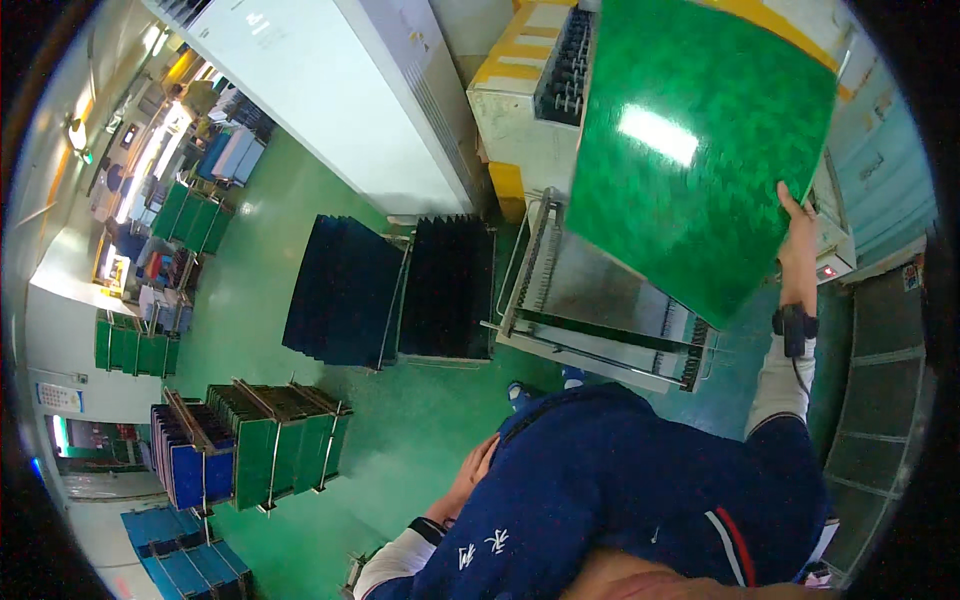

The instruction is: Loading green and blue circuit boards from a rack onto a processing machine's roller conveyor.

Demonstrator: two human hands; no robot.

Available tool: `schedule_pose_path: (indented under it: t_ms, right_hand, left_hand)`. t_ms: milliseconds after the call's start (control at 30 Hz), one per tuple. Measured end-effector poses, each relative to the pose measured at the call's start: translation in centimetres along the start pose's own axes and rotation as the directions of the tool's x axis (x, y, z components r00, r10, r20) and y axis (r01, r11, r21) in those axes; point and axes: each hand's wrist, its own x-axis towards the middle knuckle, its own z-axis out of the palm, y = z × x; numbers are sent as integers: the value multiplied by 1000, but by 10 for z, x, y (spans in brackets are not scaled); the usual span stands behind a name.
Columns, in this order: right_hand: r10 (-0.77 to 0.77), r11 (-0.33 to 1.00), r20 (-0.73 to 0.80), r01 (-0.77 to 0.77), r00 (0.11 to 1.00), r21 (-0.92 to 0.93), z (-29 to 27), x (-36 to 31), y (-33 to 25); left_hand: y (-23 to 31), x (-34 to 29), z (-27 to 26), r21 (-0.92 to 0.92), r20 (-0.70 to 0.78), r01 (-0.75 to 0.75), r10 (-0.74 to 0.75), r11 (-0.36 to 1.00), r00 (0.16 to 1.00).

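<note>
My right hand (pixel 798 240) is closed on the right edge of a large, glossy green panel (pixel 690 180), with the thumb lying over its face. The panel is held up and tilted above a metal-framed conveyor (pixel 600 360) with toothed side rails. A grey, flat surface (pixel 610 285) shows inside that frame, partly covered by the panel. Low beside my waist, my left hand (pixel 474 472) rests against my dark blue jacket (pixel 640 450). Its fingers are partly hidden there, so I cannot see whether they are open or closed; no held thing shows.
Left of the conveyor stand racks of dark panels (pixel 345 290) beside a tall white cabinet (pixel 320 90). A rack of green panels (pixel 285 455) is farther left on the green floor. A cream machine with rollers (pixel 570 70) lies beyond the conveyor. People work at far left.
</note>
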Motion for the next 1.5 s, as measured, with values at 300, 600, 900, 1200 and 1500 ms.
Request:
schedule_pose_path:
  t_ms: [300,600,900,1200,1500]
  right_hand:
    - [212,801,268,-324,940,503,13,117,99]
    - [275,790,182,-329,944,517,58,253,152]
    - [357,868,443,-468,822,168,115,294,121]
    - [-362,71,481,538,799,-840,187,304,133]
    - [-275,-120,536,525,798,-843,197,336,151]
  left_hand:
    - [6,3,16,-15,-24,151,-151,988,988]
    - [36,20,22,-71,-82,150,-156,986,984]
    - [59,35,24,-100,-112,205,-216,974,970]
    - [91,49,24,-152,-145,246,-267,957,953]
    - [162,30,18,-156,-229,218,-250,963,941]
